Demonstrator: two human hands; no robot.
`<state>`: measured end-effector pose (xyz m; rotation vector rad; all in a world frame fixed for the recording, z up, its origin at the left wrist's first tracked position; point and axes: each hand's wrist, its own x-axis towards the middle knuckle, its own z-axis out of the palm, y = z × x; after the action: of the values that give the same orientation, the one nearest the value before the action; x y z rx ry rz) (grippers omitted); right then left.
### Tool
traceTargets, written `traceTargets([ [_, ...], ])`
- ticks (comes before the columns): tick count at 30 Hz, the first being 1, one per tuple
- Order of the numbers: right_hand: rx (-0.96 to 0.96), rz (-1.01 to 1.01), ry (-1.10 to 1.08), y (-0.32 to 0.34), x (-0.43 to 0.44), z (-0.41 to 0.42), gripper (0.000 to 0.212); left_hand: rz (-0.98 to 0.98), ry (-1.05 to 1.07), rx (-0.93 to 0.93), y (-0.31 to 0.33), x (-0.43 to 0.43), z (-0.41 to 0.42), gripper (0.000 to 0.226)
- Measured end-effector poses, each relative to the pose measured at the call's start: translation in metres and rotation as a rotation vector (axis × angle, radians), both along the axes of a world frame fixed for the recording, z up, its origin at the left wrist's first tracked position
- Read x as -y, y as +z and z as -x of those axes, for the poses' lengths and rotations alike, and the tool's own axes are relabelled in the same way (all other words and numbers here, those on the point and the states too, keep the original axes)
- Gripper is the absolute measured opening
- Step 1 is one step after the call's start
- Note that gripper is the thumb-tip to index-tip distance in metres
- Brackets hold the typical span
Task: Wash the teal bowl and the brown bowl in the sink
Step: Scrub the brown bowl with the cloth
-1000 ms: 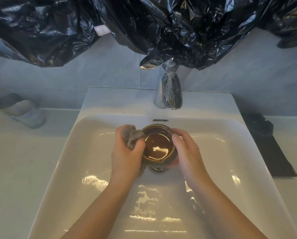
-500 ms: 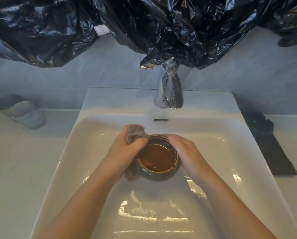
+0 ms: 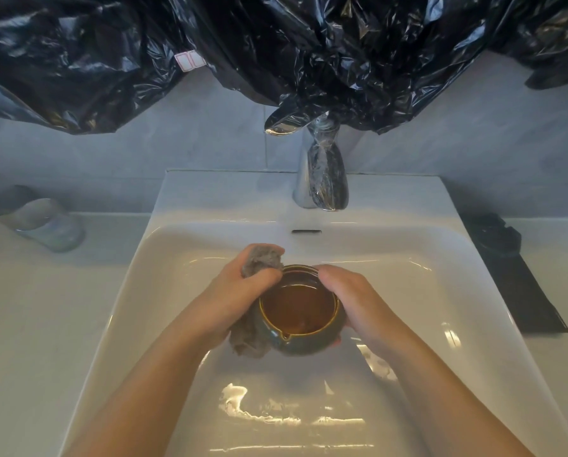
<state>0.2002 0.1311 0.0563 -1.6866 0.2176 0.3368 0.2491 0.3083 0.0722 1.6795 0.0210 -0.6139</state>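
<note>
a round brown-glazed ceramic bowl (image 3: pixel 299 308) is clasped in the curled right hand (image 3: pixel 355 301), a crumpled grey cloth (image 3: pixel 262 262) in the curled left hand (image 3: pixel 239 298).

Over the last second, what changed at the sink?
The left hand and right hand drew the bowl toward the person. The left worked the grey cloth down the bowl's left outer wall; the right still grips the right side. Tap and cup unchanged.

Bowl (image 3: pixel 299 311) amber-brown inside, dark green outside; grey cloth (image 3: pixel 262 262); white sink (image 3: pixel 210 199); glossy black plastic sheet (image 3: pixel 309 44).
</note>
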Motion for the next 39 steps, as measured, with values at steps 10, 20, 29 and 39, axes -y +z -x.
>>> traceTargets([
  [10, 0.140, -0.075, -0.401, -0.010, -0.014, -0.005, 0.024, 0.058, 0.466, 0.158, -0.016, 0.028, 0.025, 0.027],
  [20, 0.035, -0.073, -0.130, -0.005, -0.005, -0.007, 0.027, 0.017, 0.068, 0.053, -0.007, 0.004, 0.001, 0.032],
  [29, 0.123, -0.120, -0.350, -0.006, -0.019, -0.007, 0.017, 0.131, 0.558, 0.194, -0.010, 0.030, 0.029, 0.030],
  [39, 0.001, -0.066, 0.028, -0.003, 0.000, -0.002, 0.028, 0.042, -0.014, 0.029, -0.006, 0.002, 0.009, 0.033],
])
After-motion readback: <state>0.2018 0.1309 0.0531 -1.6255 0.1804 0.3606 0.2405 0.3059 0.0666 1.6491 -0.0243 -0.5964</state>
